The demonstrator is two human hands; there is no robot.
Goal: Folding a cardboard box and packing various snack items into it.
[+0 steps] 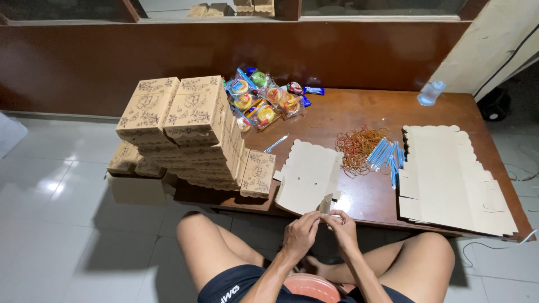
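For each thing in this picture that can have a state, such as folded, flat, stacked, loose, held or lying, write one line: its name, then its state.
Flat box blank: unfolded, lower edge held by both hands.
Left hand: fingers pinching a flap.
Right hand: fingers pinching the same flap.
Stack of blanks: flat, piled on the low table.
Finished boxes: folded shut, stacked.
Rubber bands: loose heap.
Blue pens: lying in a scattered pile.
Wrapped snacks: sealed, heaped.
Plastic cup: lying on its side.

A wooden tabletop (365, 196) holds stacked patterned boxes (179, 126), wrapped snacks (261, 104), rubber bands (356, 146), blue pens (386, 156) and a plastic bottle (430, 92).
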